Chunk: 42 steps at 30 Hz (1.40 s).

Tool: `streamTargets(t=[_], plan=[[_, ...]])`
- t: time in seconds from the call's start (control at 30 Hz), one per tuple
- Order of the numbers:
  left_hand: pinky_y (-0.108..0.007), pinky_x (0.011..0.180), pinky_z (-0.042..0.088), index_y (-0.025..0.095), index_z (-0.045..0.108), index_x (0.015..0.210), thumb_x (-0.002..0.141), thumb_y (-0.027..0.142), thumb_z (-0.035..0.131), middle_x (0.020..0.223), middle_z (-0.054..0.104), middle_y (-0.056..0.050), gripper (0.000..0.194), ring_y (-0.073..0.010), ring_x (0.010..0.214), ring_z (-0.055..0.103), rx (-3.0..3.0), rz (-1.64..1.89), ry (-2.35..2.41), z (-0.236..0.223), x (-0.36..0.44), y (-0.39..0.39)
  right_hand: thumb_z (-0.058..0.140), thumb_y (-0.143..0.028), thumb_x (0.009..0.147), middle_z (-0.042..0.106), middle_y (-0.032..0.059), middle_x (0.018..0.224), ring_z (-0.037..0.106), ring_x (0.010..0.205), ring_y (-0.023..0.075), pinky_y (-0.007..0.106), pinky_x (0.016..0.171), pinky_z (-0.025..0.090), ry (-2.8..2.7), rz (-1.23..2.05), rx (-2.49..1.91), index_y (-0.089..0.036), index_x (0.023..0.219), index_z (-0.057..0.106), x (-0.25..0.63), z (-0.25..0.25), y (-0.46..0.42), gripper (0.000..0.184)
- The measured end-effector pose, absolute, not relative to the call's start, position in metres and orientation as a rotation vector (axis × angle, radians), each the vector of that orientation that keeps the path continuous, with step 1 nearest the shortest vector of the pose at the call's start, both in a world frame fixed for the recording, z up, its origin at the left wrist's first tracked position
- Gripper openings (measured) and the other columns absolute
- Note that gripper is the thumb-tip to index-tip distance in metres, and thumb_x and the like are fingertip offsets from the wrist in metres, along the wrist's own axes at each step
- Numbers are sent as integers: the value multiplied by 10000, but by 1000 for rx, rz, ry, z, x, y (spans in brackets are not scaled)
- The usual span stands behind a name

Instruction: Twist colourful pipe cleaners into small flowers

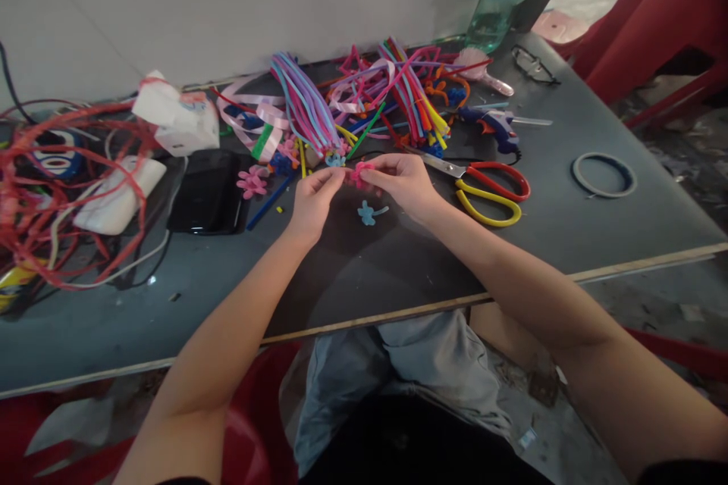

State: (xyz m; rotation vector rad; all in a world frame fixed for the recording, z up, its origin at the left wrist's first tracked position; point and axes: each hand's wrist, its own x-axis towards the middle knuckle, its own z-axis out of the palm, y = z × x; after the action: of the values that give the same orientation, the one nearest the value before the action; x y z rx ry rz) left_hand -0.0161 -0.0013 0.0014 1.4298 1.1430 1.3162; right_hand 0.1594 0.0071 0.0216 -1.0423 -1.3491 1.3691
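A bright pink pipe-cleaner flower (360, 174) is pinched between the thumb and fingers of my right hand (408, 183). Close beside it, the thumb and fingertips of my left hand (316, 203) are pressed together; what lies between them is too small to tell. Below the hands, a light blue pipe-cleaner flower (367, 213) with a short stem lies on the dark table (364, 273). Just beyond my left fingertips is another blue flower (335, 160), partly hidden. A paler pink flower (252, 182) rests to the left.
Bundles of pipe cleaners (304, 102) and ribbons lie at the back. Scissors (492, 193), a glue gun (494, 125) and a tape roll (604, 174) are to the right. Leftward are a black phone (205, 192), a white power strip (119, 195) and tangled red twine (34, 167).
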Motion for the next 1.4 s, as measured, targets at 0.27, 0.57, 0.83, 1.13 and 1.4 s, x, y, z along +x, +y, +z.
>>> streamTargets(t=[0.27, 0.57, 0.83, 1.13, 1.4], plan=[[-311, 760, 529, 237, 798, 957, 903, 503, 711, 932, 781, -44, 285, -176, 840, 655, 1904, 1347, 1365, 8, -25, -5, 698, -283, 777, 770, 51, 818, 673, 727, 146, 282, 697, 524, -1538, 1100, -1067, -164, 839, 788, 160, 16, 7, 162], [-348, 857, 519, 259, 766, 1131, 996, 370, 621, 866, 769, -39, 227, -196, 953, 676, 2757, 1334, 1094, 2, -39, 0, 622, -239, 820, 746, 44, 784, 654, 740, 149, 285, 707, 484, -1831, 907, -1063, -181, 768, 785, 167, 23, 6, 181], [-344, 804, 557, 271, 785, 1089, 988, 363, 627, 831, 774, -30, 208, -183, 896, 673, 2717, 1272, 997, 5, -39, 2, 645, -268, 765, 656, 5, 557, 542, 541, 95, 240, 534, 386, -1870, 1097, -1105, -161, 660, 771, 172, 28, 6, 196], [-330, 708, 546, 242, 811, 950, 990, 273, 608, 747, 746, -34, 209, -187, 879, 678, 2786, 1284, 940, 10, -37, -3, 669, -269, 730, 639, 9, 537, 493, 519, 75, 237, 508, 338, -1783, 1343, -1162, -138, 613, 748, 171, 29, 7, 193], [-357, 704, 527, 270, 828, 925, 983, 356, 598, 786, 765, -61, 253, -216, 898, 675, 2748, 1339, 1192, 8, -39, -2, 743, -364, 719, 670, 15, 608, 538, 510, 85, 207, 426, 361, -1486, 1543, -1125, -129, 802, 767, 166, 27, 4, 251]])
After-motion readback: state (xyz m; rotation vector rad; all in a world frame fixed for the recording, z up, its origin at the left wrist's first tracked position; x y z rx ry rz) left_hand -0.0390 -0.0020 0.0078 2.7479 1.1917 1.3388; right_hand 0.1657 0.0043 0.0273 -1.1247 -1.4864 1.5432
